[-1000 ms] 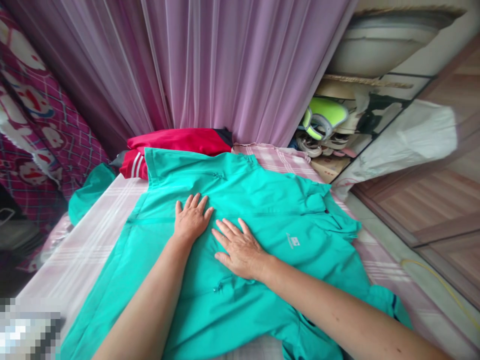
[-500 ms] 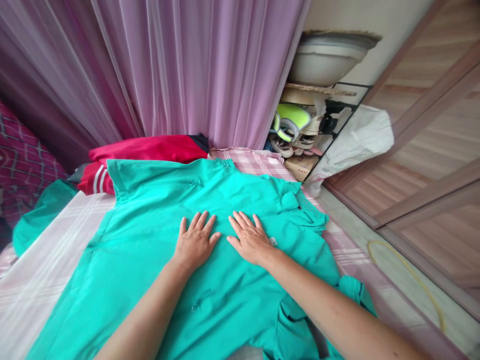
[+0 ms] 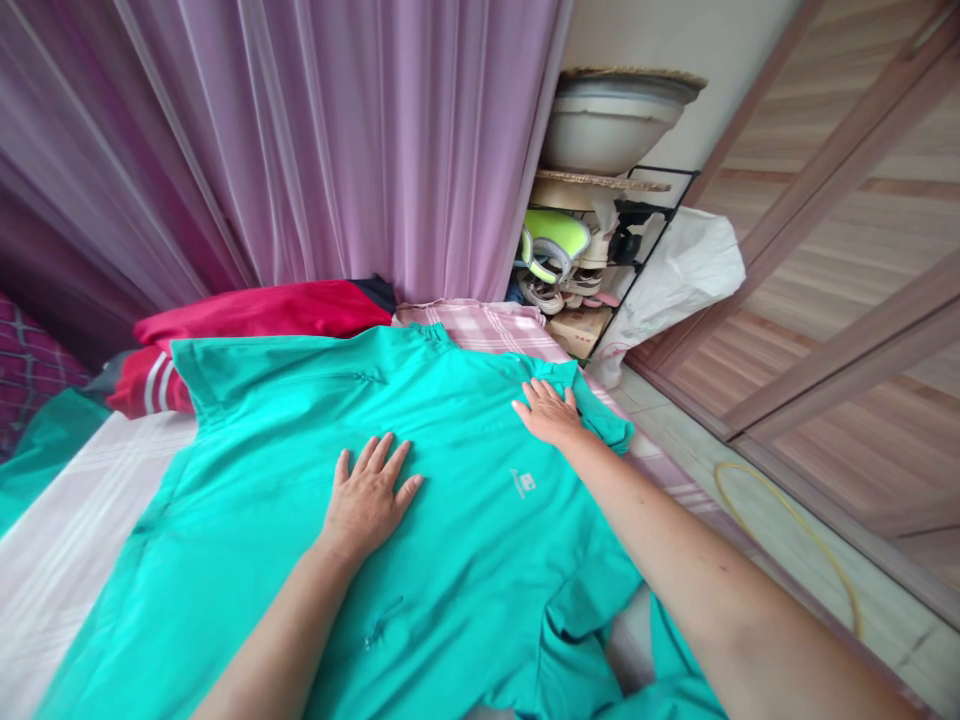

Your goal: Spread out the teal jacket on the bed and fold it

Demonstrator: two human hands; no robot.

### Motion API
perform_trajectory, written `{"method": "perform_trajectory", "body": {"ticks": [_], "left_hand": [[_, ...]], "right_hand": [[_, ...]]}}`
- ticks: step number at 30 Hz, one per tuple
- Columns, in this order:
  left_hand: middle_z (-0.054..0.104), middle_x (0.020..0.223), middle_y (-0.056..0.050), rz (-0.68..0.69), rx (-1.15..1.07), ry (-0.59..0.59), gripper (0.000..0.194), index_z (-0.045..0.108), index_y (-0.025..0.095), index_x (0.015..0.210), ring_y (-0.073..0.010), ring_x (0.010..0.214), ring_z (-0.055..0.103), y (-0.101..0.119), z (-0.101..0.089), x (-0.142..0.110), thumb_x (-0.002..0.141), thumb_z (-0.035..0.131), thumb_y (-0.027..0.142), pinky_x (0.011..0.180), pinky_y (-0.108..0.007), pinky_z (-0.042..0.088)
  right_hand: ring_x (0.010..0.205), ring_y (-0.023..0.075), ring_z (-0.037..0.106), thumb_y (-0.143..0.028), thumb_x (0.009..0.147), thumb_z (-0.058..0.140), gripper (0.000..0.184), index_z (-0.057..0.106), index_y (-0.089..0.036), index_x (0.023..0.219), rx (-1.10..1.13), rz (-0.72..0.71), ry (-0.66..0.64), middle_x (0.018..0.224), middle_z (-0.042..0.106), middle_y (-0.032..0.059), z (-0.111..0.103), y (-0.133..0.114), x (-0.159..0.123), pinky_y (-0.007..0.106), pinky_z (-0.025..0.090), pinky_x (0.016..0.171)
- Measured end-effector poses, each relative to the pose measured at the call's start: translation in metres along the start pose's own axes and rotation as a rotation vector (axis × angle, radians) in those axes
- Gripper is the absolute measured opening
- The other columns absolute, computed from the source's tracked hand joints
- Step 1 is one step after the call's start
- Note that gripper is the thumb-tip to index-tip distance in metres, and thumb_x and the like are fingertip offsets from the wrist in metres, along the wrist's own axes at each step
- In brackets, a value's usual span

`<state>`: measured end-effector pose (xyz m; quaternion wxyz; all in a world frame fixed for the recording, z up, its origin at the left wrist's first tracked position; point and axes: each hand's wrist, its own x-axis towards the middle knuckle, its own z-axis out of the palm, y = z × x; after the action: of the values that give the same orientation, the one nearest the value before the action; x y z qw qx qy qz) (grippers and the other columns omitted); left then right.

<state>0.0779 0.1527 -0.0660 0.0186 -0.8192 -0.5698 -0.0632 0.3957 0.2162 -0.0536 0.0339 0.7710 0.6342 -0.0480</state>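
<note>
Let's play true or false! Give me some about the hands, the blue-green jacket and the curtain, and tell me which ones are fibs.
1. The left hand and the right hand are on the blue-green jacket. True.
2. The left hand is squeezed into a fist. False: it is open.
3. Red clothing lies near the curtain. True.
4. The curtain is yellow. False: it is purple.
5. A white logo shows on the jacket. True.
</note>
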Motion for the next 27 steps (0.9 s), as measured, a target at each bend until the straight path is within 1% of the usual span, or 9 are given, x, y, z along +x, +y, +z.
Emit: {"method": "perform_trajectory", "body": {"ticks": [3,5,7,9,12,15,19,23,27], "left_hand": [[0.041,0.155,-0.007,0.005,-0.015,0.018,0.055,0.047,0.03,0.146,-0.0295,0.145,0.034,-0.002,0.002,-0.001,0.096,0.04,0.053,0.118,-0.059,0.023],[0.042,0.155,-0.007,0.006,-0.023,0.029,0.055,0.048,0.03,0.145,-0.0294,0.145,0.035,-0.002,0.003,-0.001,0.096,0.04,0.054,0.118,-0.059,0.023],[0.043,0.154,-0.007,0.006,-0.03,0.036,0.055,0.049,0.031,0.144,-0.0296,0.144,0.036,-0.003,0.004,-0.001,0.096,0.04,0.055,0.118,-0.059,0.023],[0.044,0.154,-0.007,0.006,-0.033,0.034,0.055,0.049,0.031,0.144,-0.0296,0.143,0.037,-0.003,0.005,-0.001,0.096,0.04,0.056,0.118,-0.06,0.024],[0.044,0.154,-0.007,0.01,-0.03,0.023,0.056,0.048,0.031,0.145,-0.0296,0.144,0.037,-0.004,0.006,-0.001,0.096,0.038,0.057,0.117,-0.06,0.025],[0.044,0.154,-0.006,0.021,-0.029,0.039,0.057,0.048,0.031,0.145,-0.0296,0.143,0.037,-0.007,0.009,-0.002,0.096,0.036,0.058,0.117,-0.06,0.026],[0.046,0.153,-0.006,0.027,-0.034,0.068,0.057,0.049,0.032,0.144,-0.0294,0.142,0.038,-0.009,0.013,-0.002,0.096,0.037,0.059,0.117,-0.058,0.026],[0.046,0.153,-0.007,0.029,-0.035,0.042,0.057,0.049,0.031,0.144,-0.0308,0.143,0.038,-0.008,0.01,-0.001,0.096,0.037,0.058,0.115,-0.061,0.027],[0.047,0.152,-0.007,0.037,-0.036,0.053,0.056,0.05,0.03,0.144,-0.0312,0.142,0.039,-0.007,0.007,-0.001,0.096,0.039,0.057,0.115,-0.061,0.028]], "right_hand": [[0.147,0.0286,0.027,-0.047,0.1,0.026,0.061,0.038,-0.017,0.151,-0.005,0.032,0.021,0.159,0.032,0.015,-0.007,-0.008,0.01,0.061,0.013,0.117],[0.137,0.0317,0.042,-0.041,0.099,0.033,0.052,0.056,-0.017,0.139,-0.021,0.026,0.08,0.145,0.052,0.018,-0.016,-0.015,0.015,0.061,0.018,0.115],[0.124,0.0306,0.055,-0.034,0.098,0.036,0.043,0.068,-0.018,0.122,-0.014,0.01,0.169,0.124,0.067,0.0177,-0.029,-0.02,0.023,0.054,0.027,0.111],[0.117,0.0275,0.059,-0.029,0.099,0.036,0.041,0.071,-0.019,0.117,0.031,-0.021,0.261,0.116,0.07,0.0161,-0.046,-0.024,0.035,0.044,0.036,0.105],[0.12,0.0242,0.057,-0.027,0.1,0.036,0.041,0.068,-0.017,0.123,0.099,-0.098,0.351,0.125,0.067,0.0129,-0.067,-0.03,0.059,0.034,0.04,0.101],[0.114,0.0228,0.061,-0.032,0.096,0.045,0.037,0.071,-0.021,0.12,0.143,-0.186,0.221,0.124,0.069,0.0077,-0.075,-0.037,0.082,0.031,0.044,0.095],[0.108,0.0209,0.065,-0.039,0.085,0.063,0.036,0.072,-0.031,0.118,0.165,-0.345,-0.015,0.121,0.072,-0.0003,-0.068,-0.045,0.09,0.029,0.047,0.09],[0.111,0.0224,0.063,-0.042,0.083,0.063,0.041,0.069,-0.034,0.123,0.128,-0.322,0.03,0.125,0.07,0.0005,-0.06,-0.048,0.076,0.031,0.046,0.091],[0.093,0.0191,0.067,-0.04,0.08,0.067,0.026,0.077,-0.031,0.103,0.161,-0.186,-0.009,0.104,0.076,-0.0003,-0.064,-0.049,0.073,0.025,0.047,0.075]]}}
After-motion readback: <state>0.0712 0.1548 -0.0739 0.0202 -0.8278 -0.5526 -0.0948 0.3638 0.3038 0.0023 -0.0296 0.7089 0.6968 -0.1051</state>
